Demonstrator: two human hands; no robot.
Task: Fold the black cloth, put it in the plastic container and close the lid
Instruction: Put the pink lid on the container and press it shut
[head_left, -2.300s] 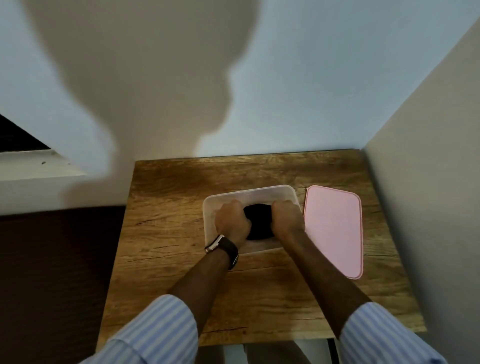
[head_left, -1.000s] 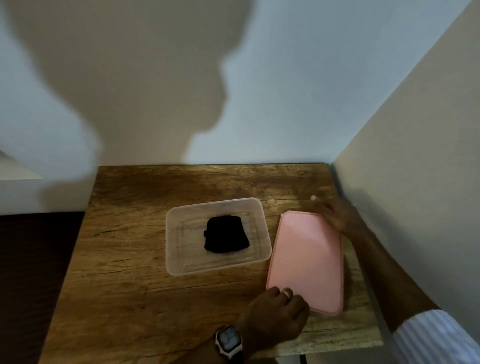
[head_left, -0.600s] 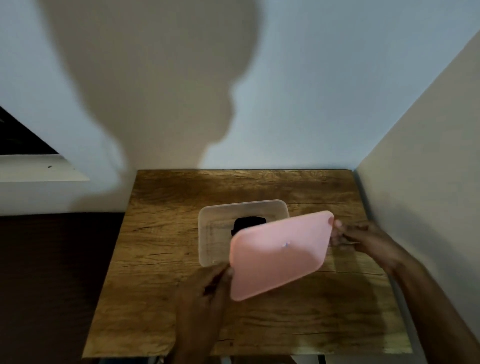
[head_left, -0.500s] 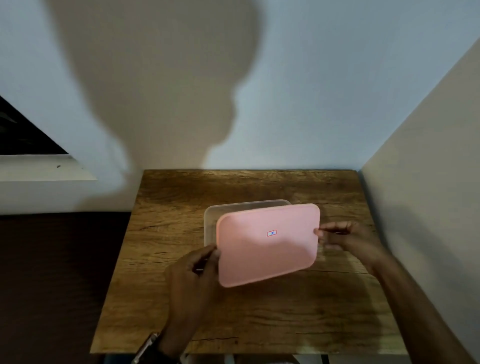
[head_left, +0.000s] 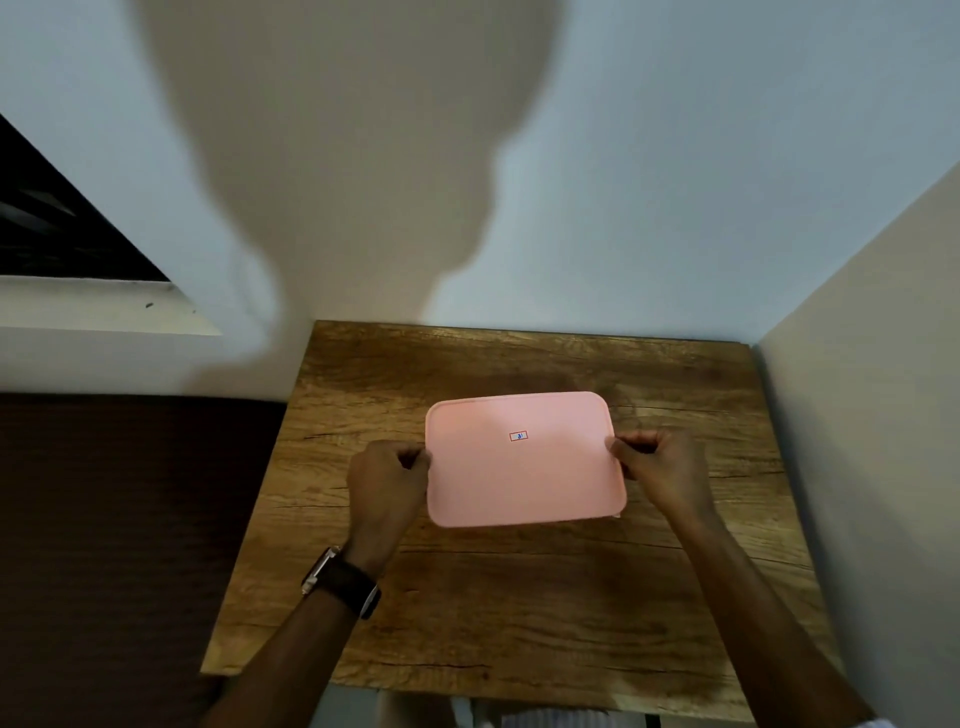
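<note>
The pink lid (head_left: 522, 462) lies flat over the plastic container in the middle of the wooden table (head_left: 519, 597). A small sticker marks the lid's top. The lid hides nearly all of the container and the black cloth inside it; only a sliver of clear plastic (head_left: 618, 515) peeks out at the lid's near right corner. My left hand (head_left: 387, 486) pinches the lid's left edge. My right hand (head_left: 657, 470) pinches its right edge. Both hands are curled with fingers closed on the rim.
A white wall stands behind the table and a beige wall (head_left: 857, 415) runs along its right side. Dark flooring (head_left: 130, 519) lies to the left, beyond the table's edge. A watch (head_left: 340, 579) sits on my left wrist.
The lid has come off the table's right side, been turned and carried over the container, and now lies level on it. Both hands shifted to its short edges.
</note>
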